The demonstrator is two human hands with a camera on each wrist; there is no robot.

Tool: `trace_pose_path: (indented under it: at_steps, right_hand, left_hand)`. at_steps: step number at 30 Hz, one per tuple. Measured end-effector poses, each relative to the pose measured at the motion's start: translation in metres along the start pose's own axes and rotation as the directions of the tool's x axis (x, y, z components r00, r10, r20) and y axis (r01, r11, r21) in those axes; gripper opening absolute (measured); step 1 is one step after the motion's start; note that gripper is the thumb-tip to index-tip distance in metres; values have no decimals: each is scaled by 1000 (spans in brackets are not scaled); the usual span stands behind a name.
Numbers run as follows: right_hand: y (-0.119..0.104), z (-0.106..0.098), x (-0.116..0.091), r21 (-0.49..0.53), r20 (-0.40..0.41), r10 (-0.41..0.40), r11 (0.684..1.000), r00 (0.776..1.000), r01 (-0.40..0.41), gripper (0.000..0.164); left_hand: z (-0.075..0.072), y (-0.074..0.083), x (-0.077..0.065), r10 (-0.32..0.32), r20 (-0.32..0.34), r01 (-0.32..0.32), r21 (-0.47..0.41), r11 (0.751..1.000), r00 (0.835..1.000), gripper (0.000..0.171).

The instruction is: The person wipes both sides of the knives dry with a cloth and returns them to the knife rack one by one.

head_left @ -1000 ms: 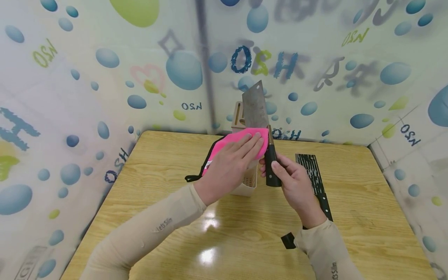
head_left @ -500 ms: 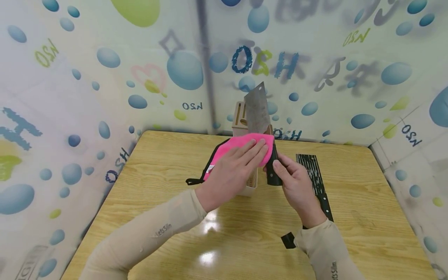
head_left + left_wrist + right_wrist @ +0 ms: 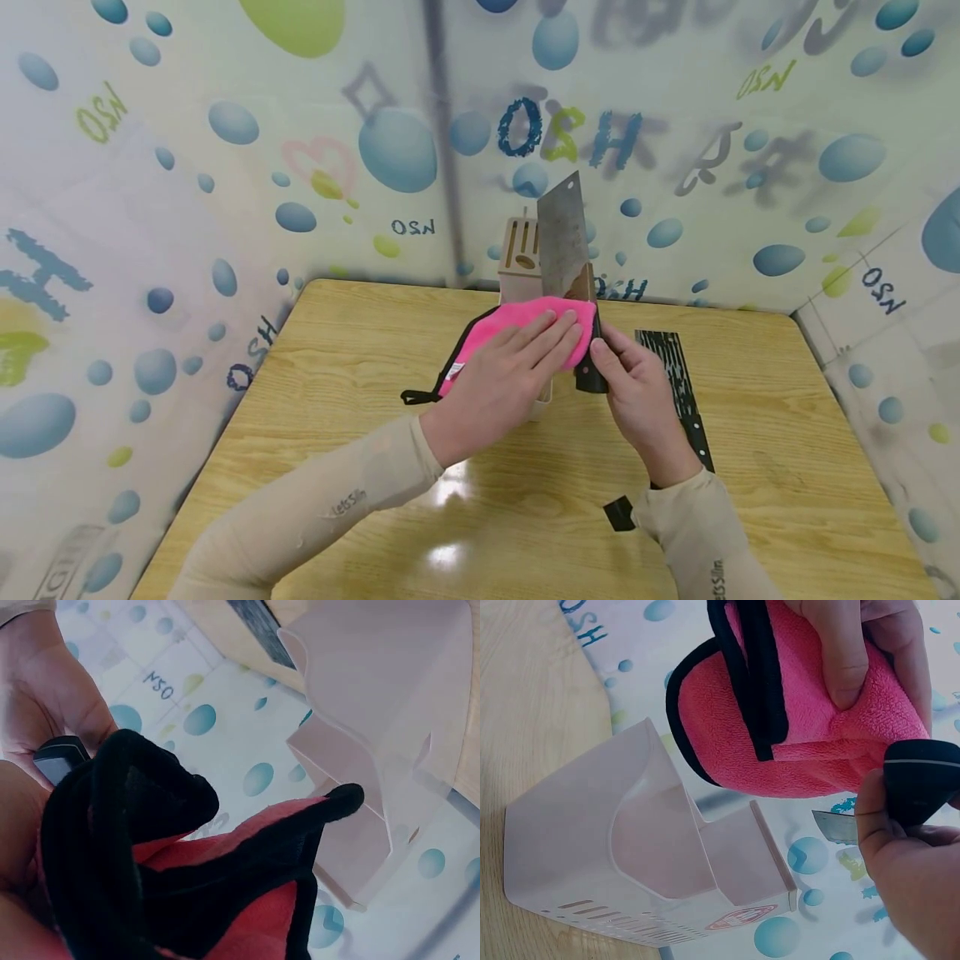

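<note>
In the head view my left hand lies over a pink cloth with black edging, its fingers pressing the cloth against the lower part of a cleaver. The right wrist view shows the left thumb pinching the folded cloth. My right hand grips the black handle of the cleaver, whose wide metal blade points up and slightly away. Cloth covers where blade and handle meet. In the left wrist view, bunched cloth hides most of the cleaver, leaving the handle's end visible.
A beige slotted knife holder stands behind the cloth near the wall. At right on the wooden table lies a black-patterned knife. A black object, partly hidden, sticks out beside the right sleeve. Printed walls rise behind the table.
The left hand and cloth have slid down and right, from the blade's lower part onto the top of the handle. The cleaver has shifted slightly right, showing more of the holder.
</note>
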State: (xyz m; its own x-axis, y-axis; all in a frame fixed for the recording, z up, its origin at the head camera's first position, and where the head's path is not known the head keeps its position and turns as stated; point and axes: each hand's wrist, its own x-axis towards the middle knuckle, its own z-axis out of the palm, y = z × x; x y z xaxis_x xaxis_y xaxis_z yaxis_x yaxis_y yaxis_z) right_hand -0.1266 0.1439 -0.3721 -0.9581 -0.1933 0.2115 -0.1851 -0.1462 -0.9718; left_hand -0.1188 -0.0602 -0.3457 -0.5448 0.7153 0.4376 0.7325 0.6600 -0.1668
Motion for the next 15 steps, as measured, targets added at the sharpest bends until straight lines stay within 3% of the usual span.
trace_pose_path:
  at_steps: [15]
  right_hand:
    - [-1,-1,-1,-57,5,12,998,1000,-12,48]
  left_hand:
    - [1,-3,4,-5,2,5,29,1000,1000,56]
